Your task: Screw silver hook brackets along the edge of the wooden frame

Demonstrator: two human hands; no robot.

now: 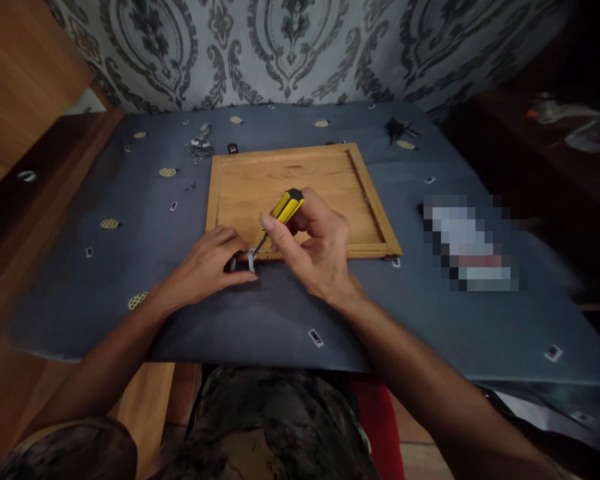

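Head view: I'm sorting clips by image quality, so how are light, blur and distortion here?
Head view: dim light, the upper right corner nearly black; head view: soft shadow on the blue-grey tablecloth below the left hand; head view: yellow-and-black screwdriver and framed wooden panel fairly clear, outer edges blurred and stretched; head view: a pixelated block at right hides what lies there.

Blue-covered table (260, 333) | 1 wooden panel (280, 177) | metal parts (203, 141) | black item (395, 131) | pixelated item (465, 240)

You can make out "EY" ending one label (315, 337) on the cloth (260, 333); its other labels (553, 353) are unreadable.
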